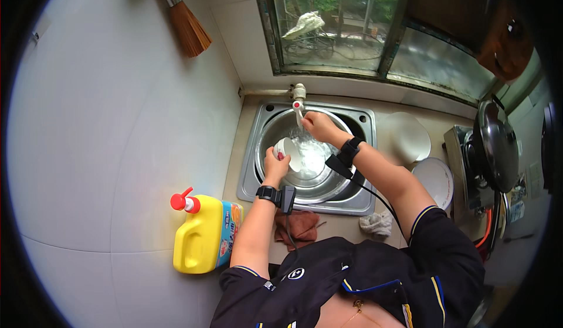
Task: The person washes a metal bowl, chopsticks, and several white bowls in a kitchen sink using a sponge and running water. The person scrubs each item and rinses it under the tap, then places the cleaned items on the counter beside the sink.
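My left hand (pixel 277 165) grips a small white bowl (pixel 290 152) with a red pattern, tilted over a large round metal basin (pixel 259 143). The basin sits in a stainless steel sink (pixel 246 187). Water (pixel 310 152) splashes in the basin beneath a white faucet (pixel 299 92) with a red dot. At the faucet's lever, my right hand (pixel 319 125) has its fingers bent against the handle; whether they close around it I cannot tell.
A yellow detergent jug (pixel 198 235) with a red pump stands at the left. Brown (pixel 299 229) and white cloths (pixel 377 223) lie before the sink. Plates (pixel 433 183) and a stove (pixel 462 169) with a dark pan (pixel 497 145) are at the right. A brush (pixel 187 24) hangs upper left.
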Available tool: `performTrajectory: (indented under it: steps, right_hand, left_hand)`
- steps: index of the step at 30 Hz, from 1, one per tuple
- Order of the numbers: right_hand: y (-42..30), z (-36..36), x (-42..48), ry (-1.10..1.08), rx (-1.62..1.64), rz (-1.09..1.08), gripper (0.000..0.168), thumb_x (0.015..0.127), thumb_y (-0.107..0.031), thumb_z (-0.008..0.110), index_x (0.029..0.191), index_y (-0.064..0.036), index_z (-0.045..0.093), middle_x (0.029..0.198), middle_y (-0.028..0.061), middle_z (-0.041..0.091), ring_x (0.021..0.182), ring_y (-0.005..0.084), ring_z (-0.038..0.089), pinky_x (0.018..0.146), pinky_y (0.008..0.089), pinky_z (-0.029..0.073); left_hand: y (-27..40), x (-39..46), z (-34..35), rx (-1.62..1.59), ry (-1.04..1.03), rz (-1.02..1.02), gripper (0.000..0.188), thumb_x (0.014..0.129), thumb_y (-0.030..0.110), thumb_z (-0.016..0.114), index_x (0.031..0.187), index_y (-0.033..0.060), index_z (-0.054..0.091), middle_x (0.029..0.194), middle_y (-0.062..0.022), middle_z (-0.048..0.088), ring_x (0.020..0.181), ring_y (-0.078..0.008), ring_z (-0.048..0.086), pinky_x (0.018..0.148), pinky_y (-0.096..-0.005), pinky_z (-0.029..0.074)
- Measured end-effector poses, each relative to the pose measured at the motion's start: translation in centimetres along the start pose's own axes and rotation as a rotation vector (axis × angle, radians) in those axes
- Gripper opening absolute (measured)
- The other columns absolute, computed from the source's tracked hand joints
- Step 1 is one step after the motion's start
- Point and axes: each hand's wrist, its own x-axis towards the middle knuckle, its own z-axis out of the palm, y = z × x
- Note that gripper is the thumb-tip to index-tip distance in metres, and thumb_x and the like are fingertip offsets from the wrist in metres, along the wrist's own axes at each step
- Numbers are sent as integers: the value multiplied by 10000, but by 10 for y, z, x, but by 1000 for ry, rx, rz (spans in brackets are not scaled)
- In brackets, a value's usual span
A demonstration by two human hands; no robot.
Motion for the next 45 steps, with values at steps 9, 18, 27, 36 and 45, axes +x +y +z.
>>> performTrajectory:
  steps: [9, 18, 27, 36, 45]
  right_hand:
    - [2, 34, 29, -19, 34, -36, 236, 766, -204, 509, 669, 9, 536, 632, 199, 549, 618, 353, 540, 586, 414, 422]
    - [83, 43, -41, -325, -4, 407, 322, 742, -274, 545, 712, 47, 567, 671, 192, 578, 627, 294, 562, 589, 355, 438]
    - [107, 60, -88, -362, 711, 879, 255, 782, -112, 424, 850, 124, 492, 641, 165, 575, 524, 220, 585, 454, 297, 462]
    - [71, 73, -97, 49, 1043, 818, 207, 748, -10, 428, 940, 30, 494, 825, 143, 552, 628, 237, 569, 502, 325, 482]
    - [85, 90, -88, -144, 1109, 914, 201, 762, -145, 569, 911, -29, 500, 733, 95, 560, 481, 166, 539, 350, 223, 396]
  left_hand:
    - [-11, 8, -3, 248, 0, 14, 554, 637, 197, 596, 1105, 7, 366, 965, -244, 468, 898, -392, 461, 791, -412, 380]
    - [16, 17, 14, -178, -301, -507, 334, 716, 85, 429, 1024, -44, 439, 881, -244, 542, 782, -391, 550, 596, -425, 474]
    - [25, -6, 40, -493, -320, -675, 277, 736, 48, 426, 965, -94, 494, 865, -208, 552, 679, -319, 586, 502, -395, 509]
    - [7, -24, 88, -1032, -433, -892, 230, 740, 106, 500, 943, -1, 522, 735, -85, 566, 589, -199, 570, 470, -301, 461]
    - [41, -24, 46, -428, -71, -268, 323, 674, 52, 487, 979, -51, 485, 832, -143, 568, 749, -235, 563, 663, -345, 438]
